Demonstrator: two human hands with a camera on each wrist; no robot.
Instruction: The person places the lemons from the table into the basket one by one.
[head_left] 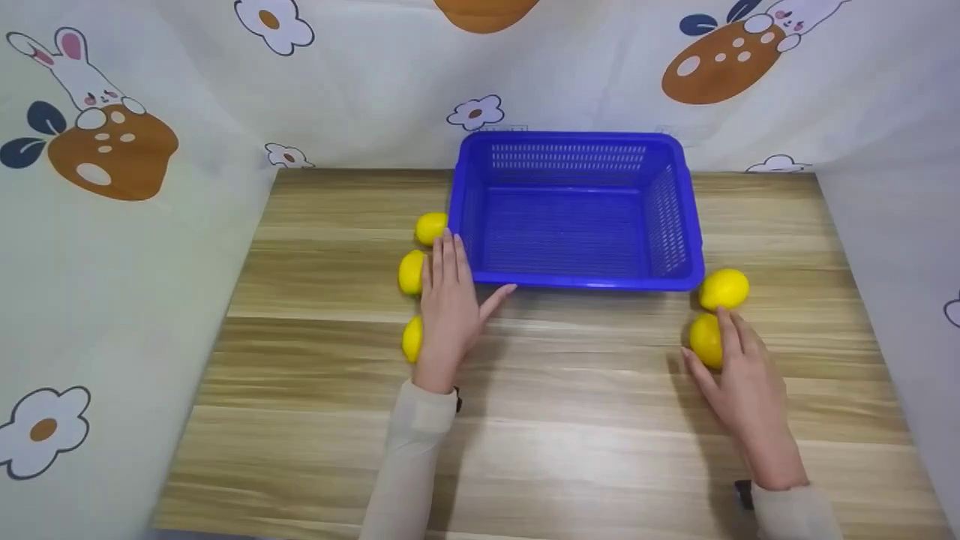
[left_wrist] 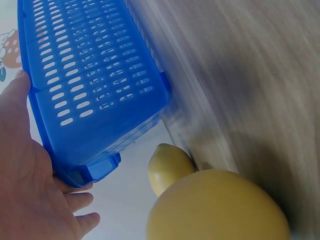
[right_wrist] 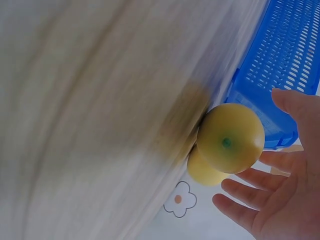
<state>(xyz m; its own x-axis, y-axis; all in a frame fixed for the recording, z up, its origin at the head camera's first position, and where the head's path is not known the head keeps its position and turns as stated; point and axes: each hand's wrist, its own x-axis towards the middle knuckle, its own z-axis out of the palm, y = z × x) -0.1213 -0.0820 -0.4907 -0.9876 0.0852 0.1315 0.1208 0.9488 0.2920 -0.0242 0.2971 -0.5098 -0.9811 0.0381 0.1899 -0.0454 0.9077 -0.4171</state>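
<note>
An empty blue basket (head_left: 570,283) stands at the back of the table. My left hand (head_left: 452,307) lies at its front left corner, fingers straight along the rim and thumb spread below the front edge; the left wrist view shows the hand (left_wrist: 30,175) against the basket (left_wrist: 100,125). Three yellow lemons (head_left: 412,272) lie left of the basket, partly hidden by hand or rim. My right hand (head_left: 750,390), fingers extended and thumb apart, is around the nearer right lemon (head_left: 705,340); in the right wrist view this lemon (right_wrist: 231,137) sits before the spread fingers, contact unclear.
Another lemon (head_left: 724,289) lies by the basket's front right corner, just beyond the nearer one. Patterned cloth (head_left: 375,90) rises behind and at both sides of the wooden table (head_left: 570,420).
</note>
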